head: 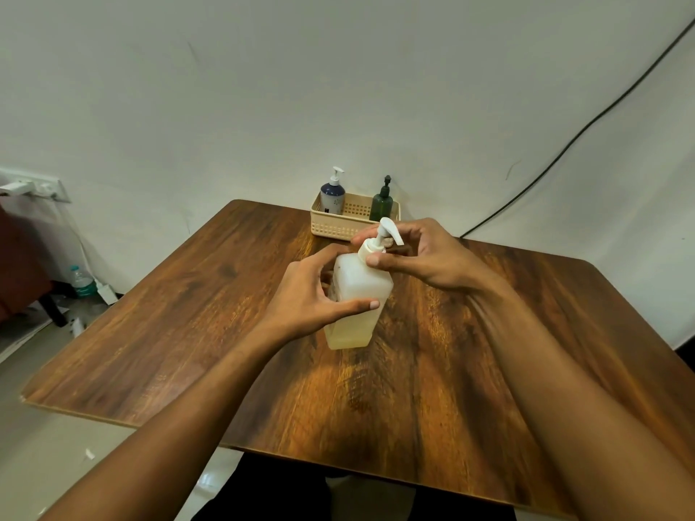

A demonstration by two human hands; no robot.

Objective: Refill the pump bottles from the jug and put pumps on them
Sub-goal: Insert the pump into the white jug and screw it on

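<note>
A translucent white square bottle with pale yellowish liquid in its lower part stands tilted on the wooden table. My left hand grips its body from the left. A white pump sits in the bottle's neck, and my right hand has its fingers and thumb closed around the pump's collar. No jug is in view.
A beige plastic basket at the table's far edge holds a dark blue pump bottle and a green pump bottle. A black cable runs down the wall at right. A water bottle stands on the floor at left.
</note>
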